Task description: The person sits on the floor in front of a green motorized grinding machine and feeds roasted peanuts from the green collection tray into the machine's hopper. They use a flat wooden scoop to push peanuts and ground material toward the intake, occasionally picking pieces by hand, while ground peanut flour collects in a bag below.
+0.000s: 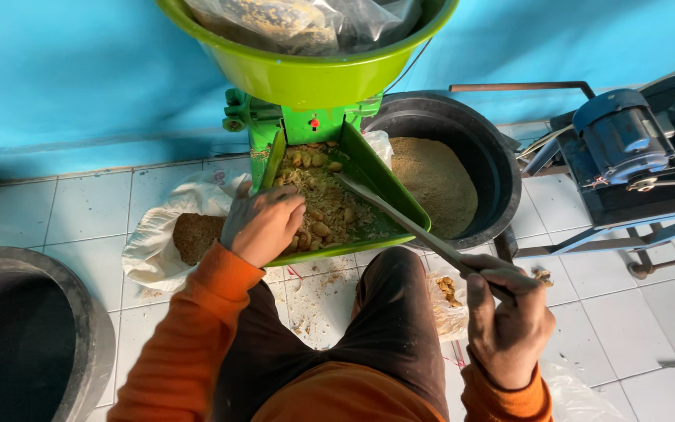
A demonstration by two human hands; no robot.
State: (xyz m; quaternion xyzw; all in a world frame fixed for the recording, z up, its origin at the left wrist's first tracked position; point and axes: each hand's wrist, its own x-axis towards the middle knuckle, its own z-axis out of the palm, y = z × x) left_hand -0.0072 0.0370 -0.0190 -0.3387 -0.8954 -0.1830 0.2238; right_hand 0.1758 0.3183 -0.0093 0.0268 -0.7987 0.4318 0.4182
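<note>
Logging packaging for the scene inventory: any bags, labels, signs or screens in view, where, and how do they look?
Clear crumpled plastic bag: inside the green plastic basin up top, holding brownish material.
White open sack: on the tiled floor by the left hand, brown powder inside.
Small clear plastic bag: on the floor near the right hand.
No labels, signs or screens seen.

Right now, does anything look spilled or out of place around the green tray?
Yes: crumbs and flakes lie scattered on the white floor tiles just below the green tray, where they look dropped from it.
</note>
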